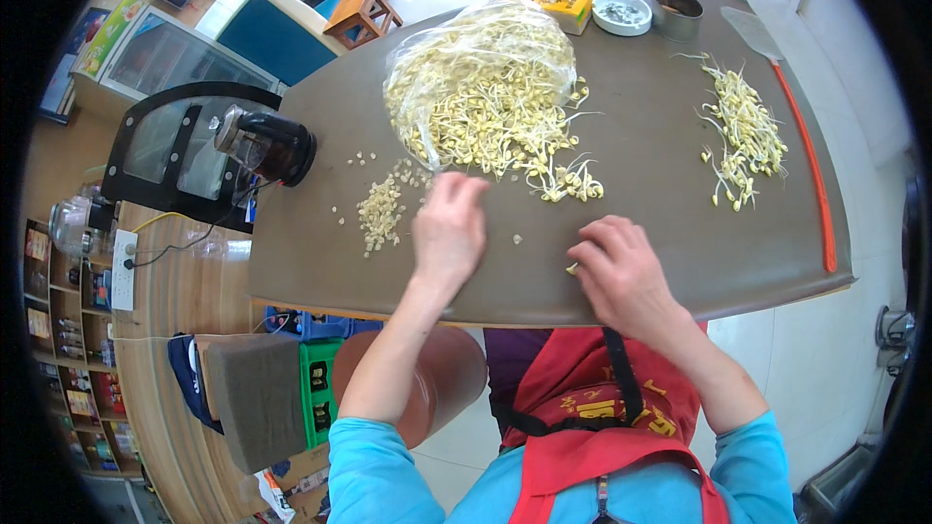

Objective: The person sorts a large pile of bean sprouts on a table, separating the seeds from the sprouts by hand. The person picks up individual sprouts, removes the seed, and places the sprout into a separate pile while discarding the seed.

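Soybean sprouts [495, 113] spill from a clear plastic bag [480, 22] lying on the brown-covered table [626, 138]. My left hand [450, 225] is at the near edge of this heap, fingers bent together; whether it holds anything is hidden. To its left lies a small pile of pale bean hulls [380, 215]. My right hand [619, 262] rests low over the table near its front edge, fingers curled, with a sprout [572, 268] showing at its fingertips. Farther right is a smaller pile of sprouts [746, 135]. One loose hull [518, 239] lies between my hands.
A fly swatter with a red handle [808, 153] lies along the right edge. At the back stand tissue packs [571, 7], a white ashtray [621, 13] and a metal can [677, 18]. A glass pot of dark liquid [266, 142] stands left.
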The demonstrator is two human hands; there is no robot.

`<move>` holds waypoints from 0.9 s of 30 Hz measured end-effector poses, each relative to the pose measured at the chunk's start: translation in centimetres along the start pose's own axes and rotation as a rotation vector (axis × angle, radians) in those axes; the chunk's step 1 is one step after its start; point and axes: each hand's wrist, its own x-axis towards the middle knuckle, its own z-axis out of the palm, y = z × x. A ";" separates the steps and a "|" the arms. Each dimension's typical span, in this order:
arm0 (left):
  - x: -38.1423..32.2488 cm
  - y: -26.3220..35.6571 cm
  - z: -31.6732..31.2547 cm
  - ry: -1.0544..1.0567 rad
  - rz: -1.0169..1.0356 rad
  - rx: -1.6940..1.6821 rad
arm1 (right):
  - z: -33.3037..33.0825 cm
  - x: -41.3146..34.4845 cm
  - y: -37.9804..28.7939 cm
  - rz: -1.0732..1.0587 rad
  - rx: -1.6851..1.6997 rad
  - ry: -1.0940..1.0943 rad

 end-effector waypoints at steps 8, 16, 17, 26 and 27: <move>1.7 3.2 3.1 -0.219 0.022 -0.145 | 0.3 -0.2 0.8 -0.058 -0.004 0.005; -2.0 4.9 1.0 -0.280 -0.084 -0.262 | -0.2 -1.0 1.4 0.006 0.051 0.066; -2.3 4.2 0.9 -0.229 -0.047 -0.216 | -0.2 -1.0 1.5 0.002 0.052 0.072; -0.9 5.2 0.7 -0.163 0.065 -0.329 | -0.1 -1.0 1.3 0.017 0.057 0.077; -0.7 5.8 1.2 -0.196 0.130 -0.306 | -0.2 -1.0 1.4 0.017 0.074 0.077</move>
